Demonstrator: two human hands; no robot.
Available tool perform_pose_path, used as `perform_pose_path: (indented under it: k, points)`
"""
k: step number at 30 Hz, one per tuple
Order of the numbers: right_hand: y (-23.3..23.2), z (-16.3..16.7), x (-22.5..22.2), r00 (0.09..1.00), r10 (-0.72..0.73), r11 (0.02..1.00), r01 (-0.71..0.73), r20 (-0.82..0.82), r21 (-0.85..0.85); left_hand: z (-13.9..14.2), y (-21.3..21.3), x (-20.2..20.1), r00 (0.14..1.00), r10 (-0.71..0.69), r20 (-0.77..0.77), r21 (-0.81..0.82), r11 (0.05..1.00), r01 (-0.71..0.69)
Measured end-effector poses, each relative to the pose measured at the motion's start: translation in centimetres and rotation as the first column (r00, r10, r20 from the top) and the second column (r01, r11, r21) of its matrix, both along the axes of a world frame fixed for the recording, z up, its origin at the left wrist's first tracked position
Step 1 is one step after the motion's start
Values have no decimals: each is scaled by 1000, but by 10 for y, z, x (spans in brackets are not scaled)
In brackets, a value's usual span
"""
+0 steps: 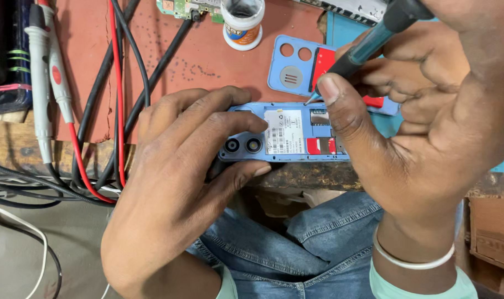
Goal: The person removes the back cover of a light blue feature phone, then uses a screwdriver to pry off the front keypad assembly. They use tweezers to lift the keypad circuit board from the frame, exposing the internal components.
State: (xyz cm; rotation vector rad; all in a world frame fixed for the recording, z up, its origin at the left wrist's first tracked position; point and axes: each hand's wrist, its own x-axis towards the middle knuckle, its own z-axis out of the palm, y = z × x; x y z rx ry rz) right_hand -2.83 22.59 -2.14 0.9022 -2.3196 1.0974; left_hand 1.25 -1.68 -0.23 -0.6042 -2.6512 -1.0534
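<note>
Matt blue plastic phone (285,133), worn rough wooden bench edge (307,176), denim (296,243).

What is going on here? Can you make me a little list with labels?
Left hand: left hand grips the blue phone, which lies open on its back.
Right hand: right hand holds a screwdriver, tip at the phone's top edge.
Behind phone: blue back cover, small white jar.
Left side: meter probes, red and black cables.
Below: jeans.
</note>
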Motion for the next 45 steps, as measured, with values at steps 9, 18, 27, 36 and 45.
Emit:
perform_pose_path:
  k: [9, 18, 27, 36, 45]
  points:
    - [-8, -8, 0, 996, 20, 996, -12, 85, -85, 6, -9, 4, 998, -21, 64, 83, 996, 15]
    - [-18, -18, 7, 954, 24, 992, 13, 300, -123, -22, -15, 10, 998, 7, -55, 17, 1000, -6]
    - [-13, -23, 9, 942, 38, 991, 6, 332, -131, -22, -10, 7, 998, 3, -69, 41, 999, 0]
    - [-16, -6, 6, 921, 37, 991, 14, 388, -129, -12, -6, 1, 1000, -18, -8, 73, 997, 18]
    - [-37, 2, -1, 899, 54, 962, 70, 434, -263, -15, -4, 1, 996, -18, -83, 72, 997, 24]
